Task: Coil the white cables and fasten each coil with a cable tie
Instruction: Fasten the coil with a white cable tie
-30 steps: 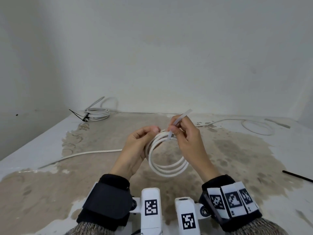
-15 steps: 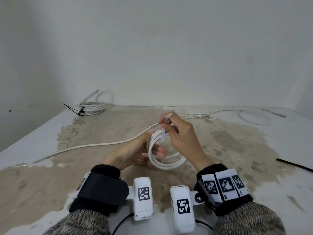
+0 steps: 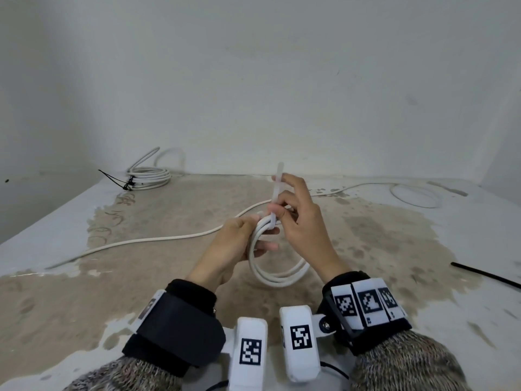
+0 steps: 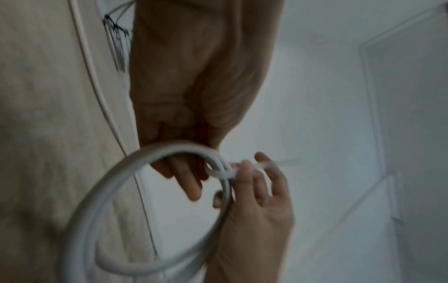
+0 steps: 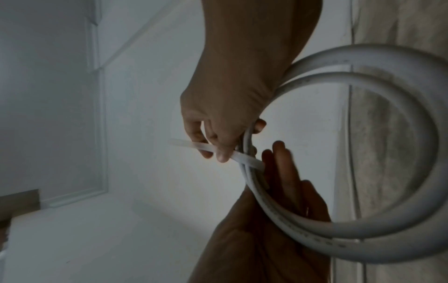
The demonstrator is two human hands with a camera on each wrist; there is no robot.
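Coil (image 3: 277, 258) held above the counter (image 3: 394, 249) between both hands. Left hand (image 3: 225, 249) grips its bunched top with thumb over, fingers through. Right hand (image 3: 298, 221) pinches the cable tie (image 3: 275, 193) wrapped there. Advice: keep strands pinched together, pull tail straight away, snug.

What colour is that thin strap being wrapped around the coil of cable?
The thin plastic cable tie is translucent white, clearest in the right wrist view, against the white cable coil.
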